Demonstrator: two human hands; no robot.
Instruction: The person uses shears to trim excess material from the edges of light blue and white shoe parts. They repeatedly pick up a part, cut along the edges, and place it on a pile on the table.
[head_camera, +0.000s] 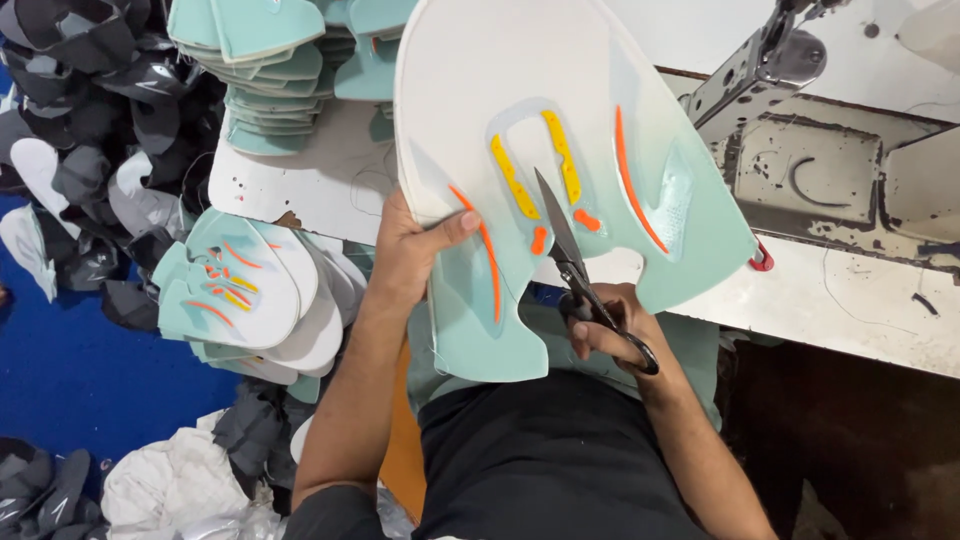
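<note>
A large white and mint-green shoe upper panel (520, 90) with orange and yellow strips is held up over the table edge. My left hand (415, 250) grips its lower left side, thumb pressed on the front. My right hand (610, 325) holds black scissors (575, 265) by the handles. The scissor blades point up into the tongue-shaped opening in the middle of the panel, between the yellow strips.
A stack of mint-green panels (270, 70) lies at the back left of the white table (850, 300). More finished panels (245, 290) hang at the left. Dark grey shoe pieces (90, 100) are heaped over the blue floor. A sewing machine (800, 130) stands at the right.
</note>
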